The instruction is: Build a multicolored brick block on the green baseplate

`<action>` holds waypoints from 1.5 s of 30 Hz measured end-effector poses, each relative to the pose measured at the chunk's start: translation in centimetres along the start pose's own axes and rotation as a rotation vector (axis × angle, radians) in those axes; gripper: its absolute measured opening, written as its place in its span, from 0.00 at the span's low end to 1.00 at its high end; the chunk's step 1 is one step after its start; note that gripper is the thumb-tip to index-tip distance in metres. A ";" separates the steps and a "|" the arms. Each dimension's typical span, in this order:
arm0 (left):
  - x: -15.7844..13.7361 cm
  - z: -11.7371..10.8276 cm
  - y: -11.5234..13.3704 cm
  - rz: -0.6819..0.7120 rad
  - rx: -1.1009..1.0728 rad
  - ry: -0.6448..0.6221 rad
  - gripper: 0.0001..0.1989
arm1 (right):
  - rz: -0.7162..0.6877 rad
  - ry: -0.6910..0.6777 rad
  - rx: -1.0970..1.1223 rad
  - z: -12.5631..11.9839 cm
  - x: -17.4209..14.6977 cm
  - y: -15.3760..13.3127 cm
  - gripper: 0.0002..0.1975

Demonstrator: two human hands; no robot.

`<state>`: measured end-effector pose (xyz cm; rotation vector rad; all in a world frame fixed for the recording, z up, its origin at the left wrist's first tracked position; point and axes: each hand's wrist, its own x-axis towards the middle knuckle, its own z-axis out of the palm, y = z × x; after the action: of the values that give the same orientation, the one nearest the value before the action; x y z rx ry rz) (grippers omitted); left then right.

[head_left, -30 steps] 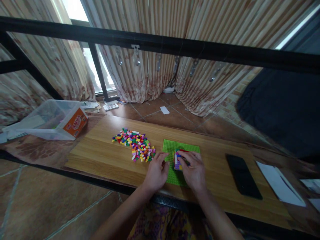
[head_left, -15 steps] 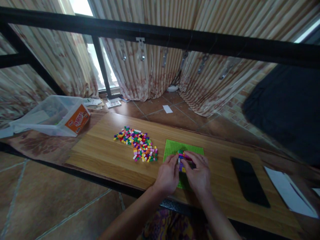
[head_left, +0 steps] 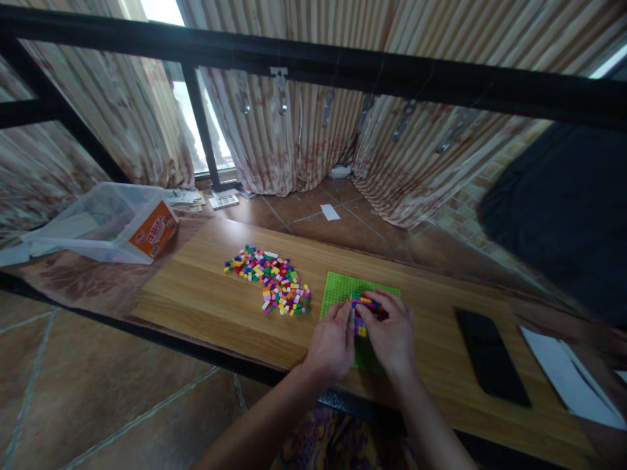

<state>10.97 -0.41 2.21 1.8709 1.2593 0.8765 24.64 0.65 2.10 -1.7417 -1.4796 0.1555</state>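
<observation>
A green studded baseplate (head_left: 337, 285) lies on the wooden board, partly covered by my hands. On it stands a small block of multicoloured toy bricks (head_left: 361, 321), with purple, yellow, red, blue and green pieces showing. My left hand (head_left: 333, 339) is closed against the left side of these bricks, fingers together. From the right, my right hand (head_left: 392, 333) curls round them, its thumb pressing on the front and its fingers over the far side. Any single brick between the fingertips is too small to make out. Left of the plate lies a pile of loose bricks (head_left: 279, 281).
A black phone (head_left: 491, 356) and white papers (head_left: 571, 378) lie right of the plate on the wooden board (head_left: 196, 300). At the far left stands a clear plastic box (head_left: 108, 222) with an orange label. A dark metal rail (head_left: 313, 62) crosses in front of the curtains.
The view has shifted slightly. My right thumb and fingers have moved a little on the bricks, and more of their front shows. My left hand stays beside them.
</observation>
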 end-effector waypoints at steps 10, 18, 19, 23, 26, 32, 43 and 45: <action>0.0 0.2 0.1 -0.035 0.002 0.001 0.22 | -0.022 -0.073 0.061 0.3 1.4 0.6 0.11; -0.7 -0.3 -0.4 -0.040 -0.004 0.013 0.20 | -0.007 -0.111 0.052 0.0 1.7 0.5 0.13; -0.9 -0.7 -0.7 -0.043 0.009 0.030 0.20 | 0.003 -0.107 0.057 -0.3 1.5 0.4 0.14; -1.2 -3.6 -2.4 -0.062 0.102 0.136 0.17 | 0.076 -0.021 0.089 -2.3 0.2 0.6 0.19; -0.6 -5.8 -3.4 -0.087 0.256 0.222 0.13 | 0.166 0.060 0.107 -4.0 -1.6 1.8 0.20; 2.2 -6.9 -3.3 -0.127 0.662 0.160 0.10 | 0.241 0.083 -0.010 -5.8 -4.9 5.9 0.20; 3.8 -6.1 -2.9 -0.153 0.802 0.083 0.10 | 0.255 0.135 -0.014 -6.9 -5.8 5.8 0.19; 3.4 -6.4 -2.2 -0.120 0.696 0.118 0.08 | 0.253 0.175 0.048 -7.1 -5.4 3.6 0.18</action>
<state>5.63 4.55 4.15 2.2476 1.9016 0.5168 29.86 -7.44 2.27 -1.8494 -1.1196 0.1644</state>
